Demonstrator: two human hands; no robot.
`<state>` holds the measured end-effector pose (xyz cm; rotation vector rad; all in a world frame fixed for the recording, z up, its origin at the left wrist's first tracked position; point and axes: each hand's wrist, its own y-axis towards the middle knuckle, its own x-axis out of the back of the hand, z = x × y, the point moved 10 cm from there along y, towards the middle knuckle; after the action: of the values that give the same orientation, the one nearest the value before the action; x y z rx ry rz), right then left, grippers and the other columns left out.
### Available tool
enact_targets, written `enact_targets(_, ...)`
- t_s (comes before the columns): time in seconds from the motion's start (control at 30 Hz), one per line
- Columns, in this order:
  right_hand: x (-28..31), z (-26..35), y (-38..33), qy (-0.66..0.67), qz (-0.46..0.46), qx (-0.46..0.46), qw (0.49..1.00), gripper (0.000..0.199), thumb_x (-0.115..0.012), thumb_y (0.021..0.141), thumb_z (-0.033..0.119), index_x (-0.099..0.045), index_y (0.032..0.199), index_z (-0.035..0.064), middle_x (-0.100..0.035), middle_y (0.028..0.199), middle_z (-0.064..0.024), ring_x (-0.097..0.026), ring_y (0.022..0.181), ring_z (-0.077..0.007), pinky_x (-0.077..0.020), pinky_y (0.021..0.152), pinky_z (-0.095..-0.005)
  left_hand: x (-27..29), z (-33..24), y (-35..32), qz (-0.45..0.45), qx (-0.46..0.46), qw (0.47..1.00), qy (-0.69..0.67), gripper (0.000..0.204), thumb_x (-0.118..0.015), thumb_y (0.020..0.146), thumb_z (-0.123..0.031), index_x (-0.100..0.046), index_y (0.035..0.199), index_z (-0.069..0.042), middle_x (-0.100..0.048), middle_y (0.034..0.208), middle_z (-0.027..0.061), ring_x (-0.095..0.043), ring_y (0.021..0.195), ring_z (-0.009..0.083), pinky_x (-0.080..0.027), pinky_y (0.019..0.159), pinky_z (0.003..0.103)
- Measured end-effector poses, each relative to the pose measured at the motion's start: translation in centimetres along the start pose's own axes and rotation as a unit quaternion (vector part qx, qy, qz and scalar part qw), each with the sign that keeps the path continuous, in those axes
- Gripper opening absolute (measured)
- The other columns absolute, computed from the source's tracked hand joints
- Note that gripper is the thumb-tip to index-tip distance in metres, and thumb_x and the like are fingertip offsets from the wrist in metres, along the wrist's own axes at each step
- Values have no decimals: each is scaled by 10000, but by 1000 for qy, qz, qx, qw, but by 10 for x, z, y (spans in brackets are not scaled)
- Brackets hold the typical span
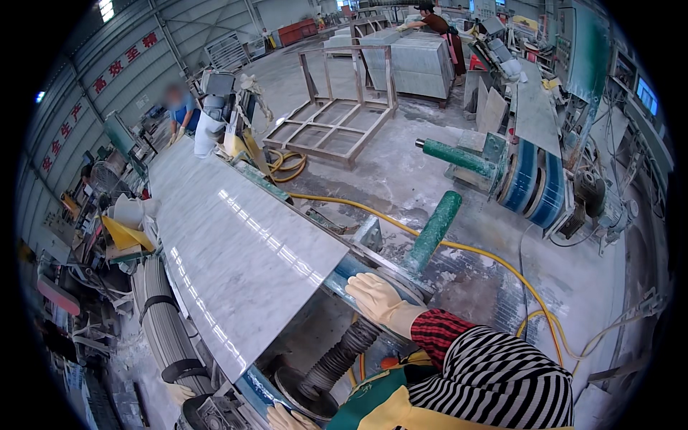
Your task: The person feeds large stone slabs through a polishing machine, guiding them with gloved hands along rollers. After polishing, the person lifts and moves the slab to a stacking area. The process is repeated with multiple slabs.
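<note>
A long, polished grey-white stone slab (236, 244) lies flat before me on a machine bed with blue belts. My right hand (376, 297), in a cream glove, rests on the blue belt (347, 271) just beyond the slab's near right corner. Its fingers are stretched out and nothing is in it. At the lower edge, my left hand (287, 418) shows only in part, gloved fingers extended beside the other blue belt (259, 393). Between the belts stand a round dark base (304, 401) and a black ribbed hose (340, 358).
Left of the slab runs a grey ribbed roller (161, 322), with another pale glove (179, 392) near its end. A co-worker (183, 111) stands at the slab's far end. Green posts (436, 229), a yellow hose (494, 258) and a metal frame (337, 122) occupy the right side.
</note>
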<state>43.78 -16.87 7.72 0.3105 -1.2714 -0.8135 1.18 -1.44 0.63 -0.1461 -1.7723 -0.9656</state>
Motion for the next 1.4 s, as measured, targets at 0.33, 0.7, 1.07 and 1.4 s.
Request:
enact_targets(0.33, -2, -1, -5, -7, 6, 2, 1000, 319, -680, 824, 70, -638, 1138, 35, -649, 1215, -152, -607, 1136, -332, -481, 1033, -448, 6, -6, 2, 1, 1, 1000, 7, 494, -586, 1066, -270, -599, 1488, -13, -589, 1477, 308, -535, 1353, 529, -388, 1165, 620)
enact_targets(0.7, 9, 4, -6, -4, -8, 10, 1000, 315, -679, 809, 64, -632, 1118, 37, -645, 1185, -155, -612, 1094, -330, -489, 997, -441, 10, -13, 0, -3, -10, 1000, 17, 472, -615, 1054, -216, -608, 1470, 7, -607, 1451, 312, -555, 1328, 536, -412, 1149, 618)
enact_targets(1.07, 12, 2, -1, 46, 9, 10, 999, 327, -656, 862, 116, -635, 1172, 10, -632, 1181, -187, -603, 1086, -387, -481, 992, -493, -12, 0, -12, 63, 76, 995, 15, 479, -540, 1052, -201, -554, 1496, -25, -503, 1573, 283, -426, 1455, 530, -291, 1232, 623)
enact_targets(1.4, -79, 60, -1, 361, 147, -28, 920, 446, -715, 960, 224, -632, 1298, -55, -684, 1299, -238, -652, 1196, -417, -514, 1061, -466, -13, -3, -21, 93, 183, 976, -73, 541, -571, 1005, -97, -514, 1539, -33, -438, 1613, 339, -368, 1479, 592, -225, 1261, 630)
